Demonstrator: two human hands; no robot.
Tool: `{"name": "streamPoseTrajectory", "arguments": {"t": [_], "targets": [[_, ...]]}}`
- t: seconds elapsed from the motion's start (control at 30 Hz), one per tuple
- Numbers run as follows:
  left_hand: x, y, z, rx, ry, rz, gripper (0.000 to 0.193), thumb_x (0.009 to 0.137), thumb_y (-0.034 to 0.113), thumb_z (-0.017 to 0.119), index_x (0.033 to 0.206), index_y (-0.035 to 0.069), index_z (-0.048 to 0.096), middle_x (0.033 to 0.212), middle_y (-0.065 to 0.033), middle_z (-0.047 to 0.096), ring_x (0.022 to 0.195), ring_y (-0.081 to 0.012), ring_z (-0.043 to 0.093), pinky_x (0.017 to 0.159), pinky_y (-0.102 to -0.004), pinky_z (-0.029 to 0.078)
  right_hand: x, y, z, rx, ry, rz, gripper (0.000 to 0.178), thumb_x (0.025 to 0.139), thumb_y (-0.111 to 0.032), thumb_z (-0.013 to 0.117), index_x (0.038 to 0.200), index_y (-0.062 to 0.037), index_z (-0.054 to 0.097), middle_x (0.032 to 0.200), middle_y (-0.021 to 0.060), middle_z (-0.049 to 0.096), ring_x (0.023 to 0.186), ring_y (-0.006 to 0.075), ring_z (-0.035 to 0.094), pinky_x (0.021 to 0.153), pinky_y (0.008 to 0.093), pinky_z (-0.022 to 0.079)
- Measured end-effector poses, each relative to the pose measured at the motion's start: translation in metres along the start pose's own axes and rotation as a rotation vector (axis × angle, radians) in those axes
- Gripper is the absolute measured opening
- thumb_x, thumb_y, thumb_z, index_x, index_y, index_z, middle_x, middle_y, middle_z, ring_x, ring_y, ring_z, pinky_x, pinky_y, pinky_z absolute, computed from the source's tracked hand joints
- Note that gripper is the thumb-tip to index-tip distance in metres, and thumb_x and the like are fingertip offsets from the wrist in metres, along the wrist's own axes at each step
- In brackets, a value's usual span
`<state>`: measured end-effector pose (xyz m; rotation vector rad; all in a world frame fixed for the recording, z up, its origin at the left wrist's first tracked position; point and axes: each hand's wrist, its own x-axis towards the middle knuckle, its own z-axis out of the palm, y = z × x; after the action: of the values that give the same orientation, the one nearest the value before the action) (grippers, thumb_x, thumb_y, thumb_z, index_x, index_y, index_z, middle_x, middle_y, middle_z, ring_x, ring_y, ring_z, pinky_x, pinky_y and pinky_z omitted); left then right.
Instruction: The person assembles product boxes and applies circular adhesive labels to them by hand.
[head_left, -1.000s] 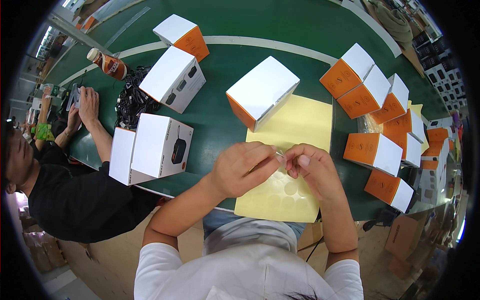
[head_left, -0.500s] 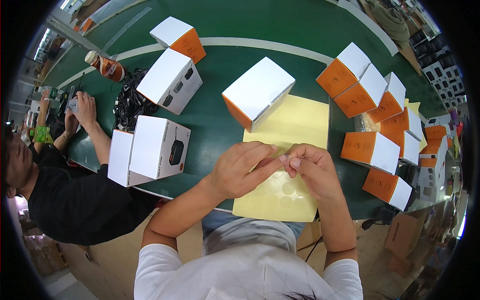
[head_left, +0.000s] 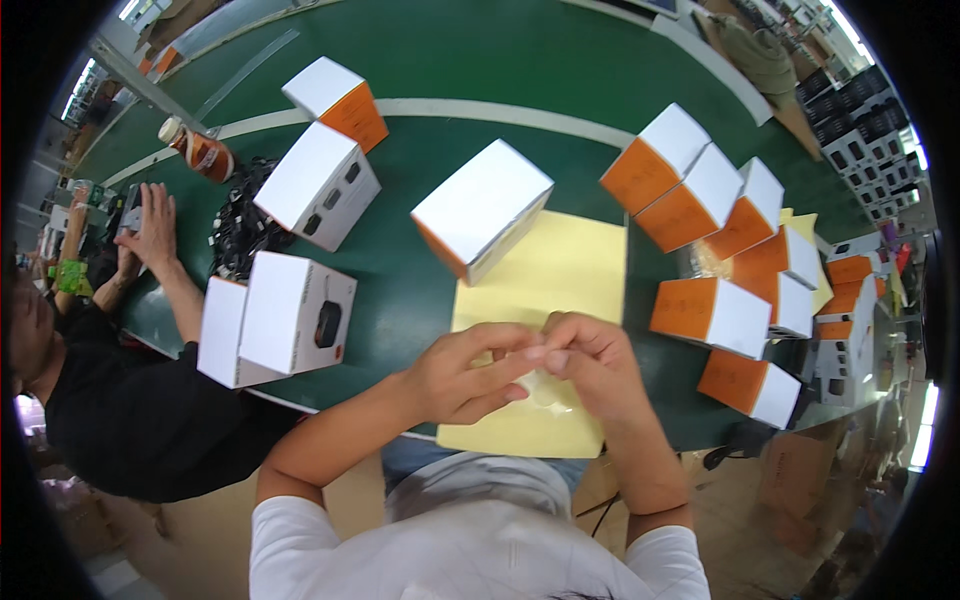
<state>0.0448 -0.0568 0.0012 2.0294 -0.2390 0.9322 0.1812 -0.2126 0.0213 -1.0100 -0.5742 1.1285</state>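
Note:
Over a yellow sheet (head_left: 585,265) my two hands meet, fingertips against fingertips. My left hand (head_left: 465,370) comes in from the left, pinching with thumb and forefinger while its lower fingers are curled loosely. My right hand (head_left: 597,372) is closed in a pinch beside it. Between the fingertips is a small clear piece, apparently a sticker; fingers and blur mostly hide it now. Shiny round clear stickers (head_left: 545,392) lie on the sheet just below the hands. A white and orange box (head_left: 485,215) stands on the sheet's far left corner.
More white and orange boxes (head_left: 680,190) stand in a group at right, and others (head_left: 300,315) at left. Black cables (head_left: 240,225) lie heaped beside a brown bottle (head_left: 200,152). At far left a co-worker's hands (head_left: 150,230) handle a small object on the green table (head_left: 400,290).
The whole view has shifted, so the table's things sit lower and further left. My hands stay together, slightly nearer me; my left lower fingers have spread. The co-worker's fingers have straightened.

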Motion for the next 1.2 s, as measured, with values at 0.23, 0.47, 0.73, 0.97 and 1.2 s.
{"name": "streamPoseTrajectory", "arguments": {"t": [0.23,0.47,0.73,0.97,1.2], "targets": [[0.004,-0.002,-0.009,-0.022,-0.063,-0.195,0.029,0.079,-0.002,0.075,0.107,0.004,0.076,0.088,-0.0096,0.058,0.073,-0.0216,0.055,0.062,-0.0297,0.044,0.009,0.016,-0.001,-0.039,-0.071,0.093,0.013,0.095,-0.003,0.065,0.106,0.0028,0.068,0.102,0.009,0.073,0.095,0.0108,0.067,0.084,0.0243,0.052],[0.001,-0.002,-0.005,0.297,-0.012,-0.041,0.025,0.077,-0.002,0.073,0.102,0.0,0.074,0.079,-0.0076,0.053,0.068,-0.0218,0.05,0.056,-0.0317,0.038,0.02,0.025,-0.005,0.105,-0.119,0.068,0.015,0.096,-0.01,0.065,0.104,0.0026,0.068,0.096,0.0062,0.07,0.076,0.0094,0.06,0.069,0.0225,0.048],[-0.003,-0.003,0.001,0.219,-0.068,-0.05,0.029,0.09,-0.001,0.064,0.119,-0.004,0.066,0.091,-0.0104,0.052,0.078,-0.0213,0.05,0.066,-0.0304,0.041,0.021,0.022,-0.007,0.191,-0.115,0.029,0.015,0.092,-0.014,0.071,0.091,0.0007,0.067,0.086,0.0057,0.068,0.069,0.0094,0.054,0.063,0.0232,0.044],[-0.004,-0.003,-0.005,-0.135,-0.104,-0.271,0.028,0.093,0.012,0.066,0.117,-0.001,0.07,0.094,-0.0082,0.053,0.081,-0.0184,0.049,0.07,-0.0281,0.041,0.024,0.033,-0.005,0.102,-0.141,0.027,0.015,0.09,-0.014,0.074,0.088,-0.0004,0.068,0.077,0.0031,0.065,0.065,0.0085,0.054,0.06,0.0225,0.043],[-0.003,-0.003,-0.005,0.099,-0.028,-0.23,0.023,0.093,0.006,0.066,0.115,0.001,0.072,0.09,-0.0061,0.052,0.08,-0.0173,0.049,0.067,-0.0279,0.04,0.027,0.026,-0.003,0.125,-0.09,0.094,0.019,0.089,-0.015,0.075,0.095,0.0017,0.069,0.084,0.0049,0.067,0.067,0.0088,0.053,0.063,0.0224,0.046]]}}
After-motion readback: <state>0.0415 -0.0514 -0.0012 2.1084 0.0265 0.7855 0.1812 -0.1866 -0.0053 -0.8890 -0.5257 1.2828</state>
